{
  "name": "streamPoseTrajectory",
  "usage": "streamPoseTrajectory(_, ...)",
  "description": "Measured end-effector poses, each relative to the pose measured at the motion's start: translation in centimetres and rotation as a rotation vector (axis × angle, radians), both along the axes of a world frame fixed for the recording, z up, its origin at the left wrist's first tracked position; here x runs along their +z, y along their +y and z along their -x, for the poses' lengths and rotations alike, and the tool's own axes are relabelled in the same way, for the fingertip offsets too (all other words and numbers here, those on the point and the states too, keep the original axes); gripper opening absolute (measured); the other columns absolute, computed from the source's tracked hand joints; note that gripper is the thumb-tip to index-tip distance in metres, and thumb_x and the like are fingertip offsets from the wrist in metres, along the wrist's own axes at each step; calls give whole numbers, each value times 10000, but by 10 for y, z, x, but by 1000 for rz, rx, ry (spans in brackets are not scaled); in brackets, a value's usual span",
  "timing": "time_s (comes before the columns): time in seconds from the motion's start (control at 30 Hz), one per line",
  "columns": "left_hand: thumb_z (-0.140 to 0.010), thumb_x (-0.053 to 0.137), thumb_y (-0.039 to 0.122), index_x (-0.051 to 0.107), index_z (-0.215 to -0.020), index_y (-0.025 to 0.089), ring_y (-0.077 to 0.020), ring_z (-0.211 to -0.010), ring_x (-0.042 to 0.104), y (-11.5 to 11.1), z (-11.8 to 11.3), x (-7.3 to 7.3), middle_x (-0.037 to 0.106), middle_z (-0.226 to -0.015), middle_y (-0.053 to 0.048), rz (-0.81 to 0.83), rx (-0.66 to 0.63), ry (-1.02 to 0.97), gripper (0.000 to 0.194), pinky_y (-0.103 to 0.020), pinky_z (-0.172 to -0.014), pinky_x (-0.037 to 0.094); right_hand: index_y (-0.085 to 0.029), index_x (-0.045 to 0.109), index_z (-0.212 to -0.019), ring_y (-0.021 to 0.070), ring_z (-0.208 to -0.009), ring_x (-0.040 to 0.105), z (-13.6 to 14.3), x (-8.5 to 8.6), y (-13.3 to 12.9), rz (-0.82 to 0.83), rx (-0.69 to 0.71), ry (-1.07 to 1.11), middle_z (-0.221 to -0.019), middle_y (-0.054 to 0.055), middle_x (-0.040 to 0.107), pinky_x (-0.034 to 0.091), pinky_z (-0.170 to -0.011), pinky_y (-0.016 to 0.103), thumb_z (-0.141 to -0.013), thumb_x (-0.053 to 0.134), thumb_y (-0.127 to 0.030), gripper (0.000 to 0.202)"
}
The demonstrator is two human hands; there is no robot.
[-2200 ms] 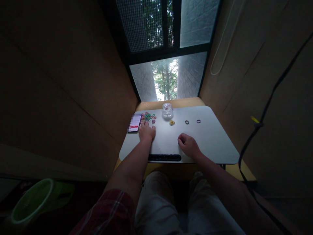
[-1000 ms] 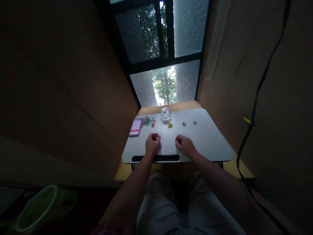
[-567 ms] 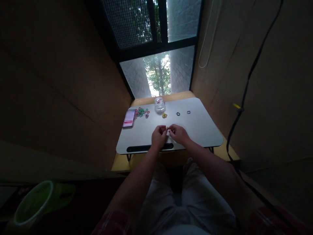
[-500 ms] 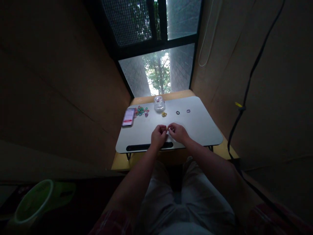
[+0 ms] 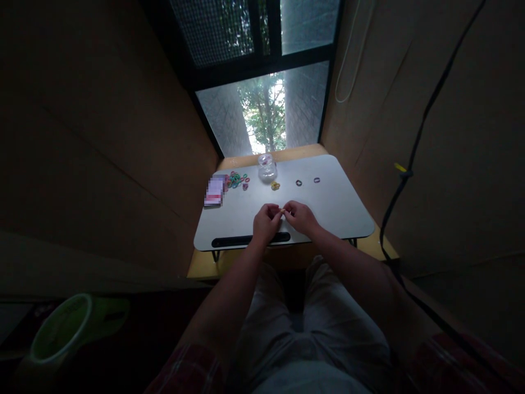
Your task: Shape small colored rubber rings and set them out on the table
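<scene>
This looks like a small makeshift work booth rather than a furnished room. Plain brown board walls (image 5: 102, 137) close in tightly on both sides, leaving just enough width for a low white folding lap table (image 5: 340, 208) set on a yellowish ledge (image 5: 205, 265). Ahead is a dark-framed window (image 5: 266, 76) with wire mesh above and frosted panes below, trees showing beyond. A black cable (image 5: 414, 153) hangs down the right-hand wall.

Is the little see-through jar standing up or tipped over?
Standing up: the small clear plastic jar sits upright on the white lap table.
</scene>
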State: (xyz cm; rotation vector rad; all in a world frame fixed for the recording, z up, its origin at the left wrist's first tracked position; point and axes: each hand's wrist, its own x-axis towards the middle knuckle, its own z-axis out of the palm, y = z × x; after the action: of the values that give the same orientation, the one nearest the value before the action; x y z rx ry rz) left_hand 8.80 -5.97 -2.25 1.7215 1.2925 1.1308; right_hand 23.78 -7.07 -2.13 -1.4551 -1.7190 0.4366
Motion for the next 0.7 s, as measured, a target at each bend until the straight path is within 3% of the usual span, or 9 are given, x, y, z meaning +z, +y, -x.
streamPoseTrajectory(0.43, -825, 592, 401, 685, -910, 212, -121, -698, 627, -6, -2, 10, 710, -839, -21, -48, -25, 163, 227, -239, -654, 476, -198, 610, -819, 117, -602, 519, 1, -1, 0, 16, -39, 67, -684, -13, 604, 366, -572, 225, -772, 552, -234, 83)
streamPoseTrajectory(0.7, -856, 538, 327, 665, -909, 216, -136, -712, 607, -4, -1, 9, 692, -800, -7, -70, 40, 218, 177, -253, -665, 446, -196, 635, -812, 114, -585, 527, 2, 1, -1, 19, -12, 44, -702, 0, 635, 374, -574, 229, -815, 559, -317, 143)
